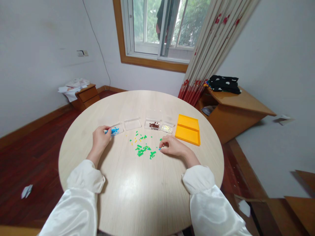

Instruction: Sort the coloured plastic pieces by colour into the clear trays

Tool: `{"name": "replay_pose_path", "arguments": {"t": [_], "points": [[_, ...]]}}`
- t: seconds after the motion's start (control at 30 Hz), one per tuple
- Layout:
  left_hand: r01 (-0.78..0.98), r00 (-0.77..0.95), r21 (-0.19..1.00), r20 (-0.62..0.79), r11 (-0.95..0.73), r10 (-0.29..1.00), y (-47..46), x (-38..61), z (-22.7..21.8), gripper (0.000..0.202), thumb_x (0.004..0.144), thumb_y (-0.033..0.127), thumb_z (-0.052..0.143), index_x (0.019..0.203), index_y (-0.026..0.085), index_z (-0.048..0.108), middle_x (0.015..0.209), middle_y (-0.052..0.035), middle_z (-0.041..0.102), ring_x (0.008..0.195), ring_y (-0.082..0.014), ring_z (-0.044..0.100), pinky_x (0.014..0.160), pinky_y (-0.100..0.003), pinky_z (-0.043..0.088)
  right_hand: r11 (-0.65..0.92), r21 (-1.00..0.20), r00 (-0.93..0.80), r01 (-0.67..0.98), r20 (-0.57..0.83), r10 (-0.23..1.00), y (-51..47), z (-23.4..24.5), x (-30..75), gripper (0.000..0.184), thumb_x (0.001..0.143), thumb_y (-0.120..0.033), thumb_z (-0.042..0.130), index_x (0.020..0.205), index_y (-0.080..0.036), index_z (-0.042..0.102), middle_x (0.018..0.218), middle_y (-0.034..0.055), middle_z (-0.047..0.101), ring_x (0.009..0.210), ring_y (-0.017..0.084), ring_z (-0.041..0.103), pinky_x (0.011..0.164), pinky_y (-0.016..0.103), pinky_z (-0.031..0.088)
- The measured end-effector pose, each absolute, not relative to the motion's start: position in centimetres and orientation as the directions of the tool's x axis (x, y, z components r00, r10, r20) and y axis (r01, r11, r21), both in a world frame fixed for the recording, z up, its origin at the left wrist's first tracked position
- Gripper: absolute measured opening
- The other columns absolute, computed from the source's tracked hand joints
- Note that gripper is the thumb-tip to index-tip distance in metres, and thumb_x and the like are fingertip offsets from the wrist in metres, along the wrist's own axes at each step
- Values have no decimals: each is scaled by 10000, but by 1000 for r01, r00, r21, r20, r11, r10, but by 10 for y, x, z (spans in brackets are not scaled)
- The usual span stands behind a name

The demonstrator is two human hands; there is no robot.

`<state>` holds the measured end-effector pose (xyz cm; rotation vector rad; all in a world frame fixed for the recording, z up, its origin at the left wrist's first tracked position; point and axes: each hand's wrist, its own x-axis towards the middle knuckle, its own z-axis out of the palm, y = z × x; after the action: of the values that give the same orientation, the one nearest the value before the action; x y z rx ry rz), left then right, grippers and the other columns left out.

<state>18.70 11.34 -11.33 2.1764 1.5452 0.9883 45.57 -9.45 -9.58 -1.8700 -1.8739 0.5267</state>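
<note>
My left hand [100, 138] is at the left end of a small clear box [120, 128] of blue pieces [115, 131]. Its fingers are pinched together, with blue showing at the tips; what they hold is too small to make out. Over on the right, my right hand [173, 146] is closed, thumb and finger pinching a small blue piece [159, 149] just above or on the tabletop. Beside that hand lies a loose scatter of green pieces [140, 152], with a few yellow pieces [135, 141] and bits of blue mixed in.
Behind the scatter stand a clear tray [133, 124], a clear box of brown pieces [154, 125] and one of pale yellow pieces [167, 128]. A yellow two-part case [188, 129] lies at right on the round table [137, 196]. Wooden cabinets stand beyond the table.
</note>
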Motion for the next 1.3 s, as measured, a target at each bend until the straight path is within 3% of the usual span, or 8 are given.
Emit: {"name": "replay_pose_path", "arguments": {"t": [0.27, 0.43, 0.77, 1.07, 1.3], "points": [[547, 230, 651, 488, -527, 842, 98, 206, -115, 201, 733, 308, 515, 690, 154, 637, 675, -41, 628, 618, -151, 532, 611, -269, 408, 55, -527, -18, 848, 76, 997, -89, -98, 450, 50, 741, -155, 650, 695, -171, 661, 717, 14, 630, 739, 142, 534, 772, 296, 355], [421, 390, 655, 493, -627, 777, 73, 224, -112, 198, 771, 283, 508, 740, 145, 646, 690, -36, 639, 572, -127, 489, 577, -259, 389, 85, -576, 57, 813, 224, 973, -82, -104, 437, 50, 798, -149, 602, 757, -168, 623, 795, 24, 630, 796, 150, 534, 808, 317, 342], [120, 732, 632, 465, -766, 498, 36, 240, -113, 148, 804, 268, 570, 882, 174, 656, 839, -51, 677, 752, -149, 595, 689, -273, 459, 118, -659, 153, 743, 338, 929, -72, -117, 401, 59, 815, -137, 594, 773, -179, 595, 811, 11, 627, 845, 156, 539, 795, 311, 317], [41, 775, 581, 495, -813, 393, 28, 244, -114, 125, 820, 284, 588, 847, 184, 658, 792, -41, 680, 760, -151, 605, 729, -286, 463, 117, -705, 171, 699, 323, 931, -69, -119, 396, 66, 819, -138, 592, 774, -184, 605, 816, 4, 639, 835, 146, 552, 789, 306, 321], [77, 777, 595, 467, -800, 422, 23, 247, -116, 110, 816, 263, 582, 782, 192, 659, 747, -35, 664, 737, -150, 595, 708, -278, 455, 148, -716, 138, 682, 325, 936, -68, -121, 397, 75, 827, -150, 581, 775, -184, 623, 800, 5, 652, 801, 137, 568, 785, 300, 353]]}}
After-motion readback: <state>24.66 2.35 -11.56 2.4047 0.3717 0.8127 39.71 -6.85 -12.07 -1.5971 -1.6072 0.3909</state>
